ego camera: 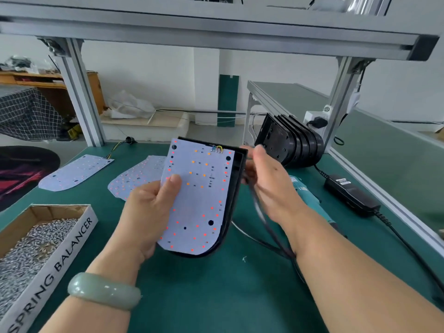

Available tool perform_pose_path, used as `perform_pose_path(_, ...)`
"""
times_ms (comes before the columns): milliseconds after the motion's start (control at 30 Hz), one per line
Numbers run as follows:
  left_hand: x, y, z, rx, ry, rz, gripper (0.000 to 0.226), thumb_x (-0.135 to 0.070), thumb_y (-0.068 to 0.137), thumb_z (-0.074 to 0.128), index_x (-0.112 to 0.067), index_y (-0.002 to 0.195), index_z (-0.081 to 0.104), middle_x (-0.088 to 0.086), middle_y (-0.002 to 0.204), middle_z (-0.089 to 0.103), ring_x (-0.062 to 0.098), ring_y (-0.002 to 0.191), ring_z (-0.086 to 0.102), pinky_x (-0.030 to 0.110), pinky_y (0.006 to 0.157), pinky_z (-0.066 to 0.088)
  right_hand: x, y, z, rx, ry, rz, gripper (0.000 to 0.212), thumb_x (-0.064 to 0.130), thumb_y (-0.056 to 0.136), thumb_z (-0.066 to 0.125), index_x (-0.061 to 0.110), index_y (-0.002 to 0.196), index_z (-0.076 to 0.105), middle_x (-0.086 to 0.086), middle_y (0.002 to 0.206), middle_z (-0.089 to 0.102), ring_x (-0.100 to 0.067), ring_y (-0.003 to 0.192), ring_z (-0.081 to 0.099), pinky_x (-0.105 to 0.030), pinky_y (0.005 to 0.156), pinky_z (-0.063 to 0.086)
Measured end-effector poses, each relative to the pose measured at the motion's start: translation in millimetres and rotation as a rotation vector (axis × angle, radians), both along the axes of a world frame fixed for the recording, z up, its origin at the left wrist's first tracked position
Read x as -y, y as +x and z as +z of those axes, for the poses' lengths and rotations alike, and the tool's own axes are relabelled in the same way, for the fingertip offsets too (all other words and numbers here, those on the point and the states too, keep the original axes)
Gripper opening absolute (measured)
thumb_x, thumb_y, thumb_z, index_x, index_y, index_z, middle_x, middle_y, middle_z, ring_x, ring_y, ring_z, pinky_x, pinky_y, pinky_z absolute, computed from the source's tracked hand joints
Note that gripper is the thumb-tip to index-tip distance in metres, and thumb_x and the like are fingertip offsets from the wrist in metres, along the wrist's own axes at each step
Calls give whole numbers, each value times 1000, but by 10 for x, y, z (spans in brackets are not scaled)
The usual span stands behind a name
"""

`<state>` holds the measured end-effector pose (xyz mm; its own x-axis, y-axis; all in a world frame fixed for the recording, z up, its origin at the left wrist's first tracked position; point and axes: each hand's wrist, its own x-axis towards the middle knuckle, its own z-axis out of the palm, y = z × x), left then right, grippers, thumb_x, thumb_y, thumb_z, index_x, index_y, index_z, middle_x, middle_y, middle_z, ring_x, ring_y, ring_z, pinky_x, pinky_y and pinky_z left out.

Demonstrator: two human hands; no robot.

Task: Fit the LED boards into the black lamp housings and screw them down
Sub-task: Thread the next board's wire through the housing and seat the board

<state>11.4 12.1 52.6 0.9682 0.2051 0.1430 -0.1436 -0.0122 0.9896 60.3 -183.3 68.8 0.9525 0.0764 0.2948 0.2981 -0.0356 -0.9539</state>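
Observation:
My left hand (149, 207) grips a white LED board (201, 188) that lies in a black lamp housing (236, 188), thumb pressed on the board's face, both tilted up above the table. My right hand (269, 181) is at the housing's right edge, fingers behind it, where a black cable (264, 219) hangs down. Two more LED boards lie flat on the green mat, one at the far left (72, 173) and one (137, 179) partly hidden behind my left hand. A stack of black housings (293, 143) leans at the back right.
A cardboard box (69, 239) marked SPRING BALANCER holds several screws at the front left. A teal electric screwdriver (310, 200) lies under my right forearm. A black power adapter (350, 195) with its cord sits at the right. Aluminium frame posts (81, 97) stand at the back.

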Motion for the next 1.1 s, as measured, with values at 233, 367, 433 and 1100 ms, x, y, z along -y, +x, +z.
perform_pose_path(233,139,19,-82,203,542,178,29,-29,85,67,-6,68,66,-13,90,56,-6,63,52,5,53,34,-135,-220,-156,-141,278,-15,24,8,86,68,12,109,61,-7,108,71,-19,99,68,-36,90,51)
perform_pose_path(367,205,-62,-47,423,615,226,19,-27,73,81,-27,91,76,-15,128,45,-27,105,42,-7,78,26,-157,-249,-124,-61,381,-51,27,-6,86,63,15,103,62,2,93,73,-12,86,67,-28,81,54)
perform_pose_path(433,223,-123,1,497,493,216,23,-41,66,76,-42,88,68,-20,125,48,-6,115,51,-5,81,30,-143,-270,-69,-30,440,-12,23,-4,87,63,16,99,64,1,92,73,-14,86,68,-31,82,56)
perform_pose_path(1100,211,27,-75,-8,172,-183,25,-38,76,71,-21,94,68,-9,89,76,13,83,72,36,78,56,-108,-444,-20,-189,660,74,19,17,82,60,4,96,62,-18,98,67,-30,89,63,-51,86,53)
